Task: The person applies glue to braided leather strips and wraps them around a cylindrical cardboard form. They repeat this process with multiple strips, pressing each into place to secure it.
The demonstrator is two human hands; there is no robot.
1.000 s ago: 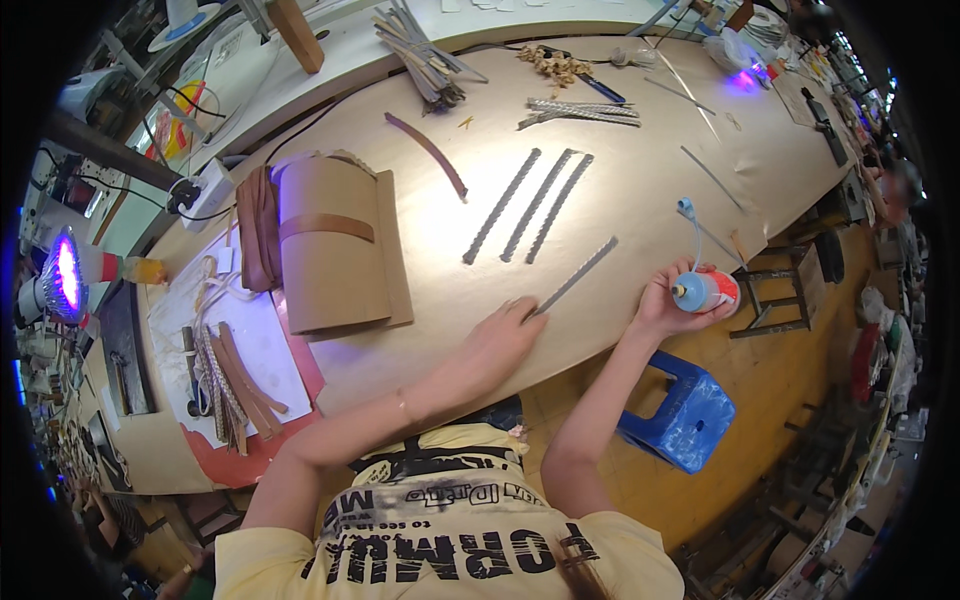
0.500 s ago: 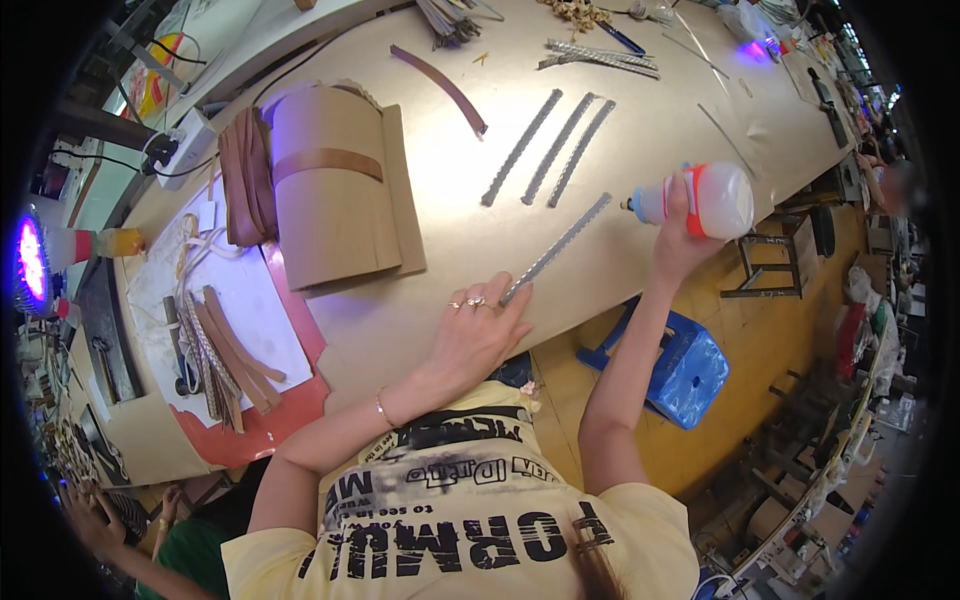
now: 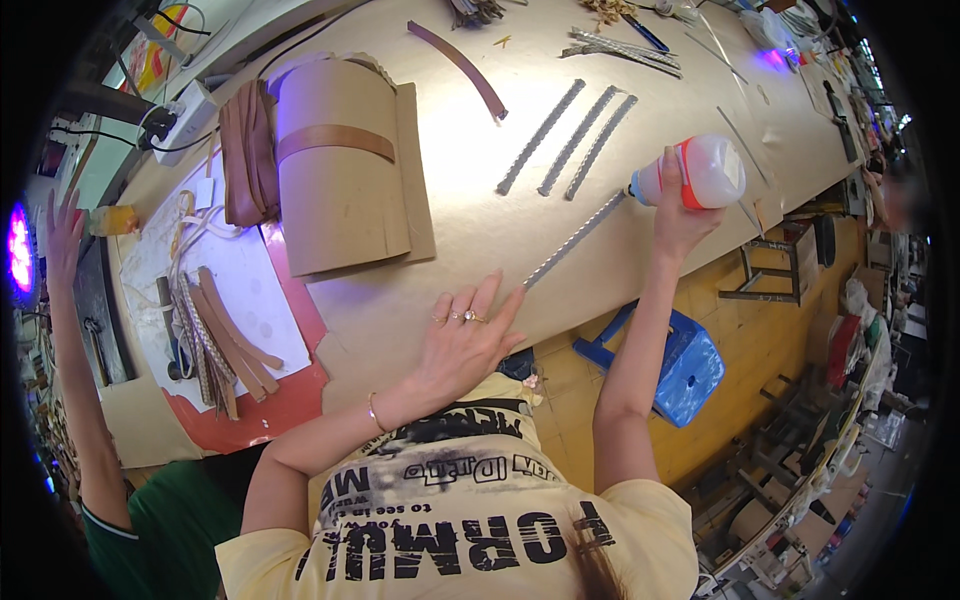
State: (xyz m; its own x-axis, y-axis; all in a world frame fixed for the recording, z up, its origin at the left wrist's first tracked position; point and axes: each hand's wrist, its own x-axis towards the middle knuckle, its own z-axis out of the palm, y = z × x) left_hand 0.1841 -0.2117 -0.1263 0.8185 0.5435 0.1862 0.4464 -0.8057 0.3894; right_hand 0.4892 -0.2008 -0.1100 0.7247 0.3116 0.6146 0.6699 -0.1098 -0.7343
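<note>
My left hand (image 3: pixel 462 335) lies flat on the brown paper-covered table (image 3: pixel 470 250), fingers spread, its fingertips at the near end of a long grey braided strip (image 3: pixel 578 238). My right hand (image 3: pixel 682 205) grips a white plastic glue bottle (image 3: pixel 700 172) with a red band, tipped on its side, its nozzle pointing at the far end of that strip. Three more grey strips (image 3: pixel 565 140) lie side by side further up the table.
A roll of brown card (image 3: pixel 335 165) bound by a tan band lies at left beside folded brown leather (image 3: pixel 245 150). Leather straps (image 3: pixel 225 340) lie on a white sheet. Another person's arm (image 3: pixel 70 330) reaches up at far left. A blue stool (image 3: pixel 680 365) stands below the table edge.
My right hand has brought the glue bottle in from the table's edge and lowered its nozzle to the strip's far end. My left hand stays at the strip's near end.
</note>
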